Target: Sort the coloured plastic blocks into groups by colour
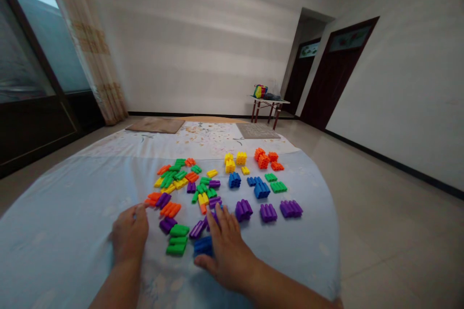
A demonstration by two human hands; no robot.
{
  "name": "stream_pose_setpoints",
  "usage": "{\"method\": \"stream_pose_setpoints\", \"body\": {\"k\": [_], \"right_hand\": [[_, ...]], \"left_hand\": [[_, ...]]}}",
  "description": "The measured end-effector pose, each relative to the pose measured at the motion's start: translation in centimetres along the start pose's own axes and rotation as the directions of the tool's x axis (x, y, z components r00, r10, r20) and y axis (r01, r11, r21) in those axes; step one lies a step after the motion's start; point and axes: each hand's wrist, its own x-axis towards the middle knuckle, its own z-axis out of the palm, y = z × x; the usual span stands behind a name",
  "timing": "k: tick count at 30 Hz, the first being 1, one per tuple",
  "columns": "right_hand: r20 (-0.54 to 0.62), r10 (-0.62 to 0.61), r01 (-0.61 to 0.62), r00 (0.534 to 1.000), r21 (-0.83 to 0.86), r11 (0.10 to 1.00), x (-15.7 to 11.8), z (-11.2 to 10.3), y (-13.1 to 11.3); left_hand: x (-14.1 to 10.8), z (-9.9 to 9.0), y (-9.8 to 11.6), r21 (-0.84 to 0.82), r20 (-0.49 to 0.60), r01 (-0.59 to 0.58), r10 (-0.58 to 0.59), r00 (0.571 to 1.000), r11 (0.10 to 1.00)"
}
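Observation:
My left hand [130, 232] rests on the light blue cloth with its fingers curled, left of an orange piece [152, 198]; whether it holds anything is hidden. My right hand [228, 251] is spread palm down, its fingertips over purple pieces and its thumb beside a blue piece [203, 246]. Green pieces [177, 245] lie between the hands. Beyond them is a mixed pile of green pieces [174, 176], orange, yellow and purple ones. To the right are separate groups: purple blocks [291, 208], blue blocks [261, 188], green blocks [278, 187], yellow blocks [229, 164] and orange blocks [261, 158].
The round table [72, 212] has a flowered white cloth at its far side. A brown board [156, 125] lies far left and a grey board [257, 131] far right. Behind stands a small table [270, 101] with a colourful bag [260, 91] on it.

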Motion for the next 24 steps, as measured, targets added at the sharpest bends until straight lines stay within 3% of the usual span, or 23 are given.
{"method": "stream_pose_setpoints", "body": {"k": [6, 13, 17, 21, 24], "right_hand": [[-0.064, 0.117, -0.116, 0.991, 0.022, 0.993, 3.4, 1.0, -0.1], [-0.075, -0.005, 0.014, 0.997, 0.121, 0.993, 8.0, 1.9, -2.1], [-0.204, -0.040, 0.068, 0.978, 0.132, 0.989, 9.1, 1.6, -1.7], [-0.333, 0.112, -0.075, 0.936, 0.124, 0.989, 10.6, 1.0, -0.1], [-0.332, 0.236, -0.198, 0.913, 0.144, 0.970, 11.9, 0.8, 0.8]], "left_hand": [[-0.4, -0.3, 0.7, -0.050, 0.032, 0.043, -0.041, 0.999, 0.998], [-0.7, -0.7, 1.4, -0.031, 0.024, 0.041, -0.040, 0.999, 0.999], [-0.7, -0.5, 1.3, -0.047, -0.019, 0.001, -0.001, 1.000, 0.999], [-0.7, -0.1, 1.2, -0.052, -0.023, -0.028, 0.027, 0.999, 0.998], [-0.8, -0.2, 1.4, -0.022, 0.000, -0.014, 0.014, 1.000, 1.000]]}}
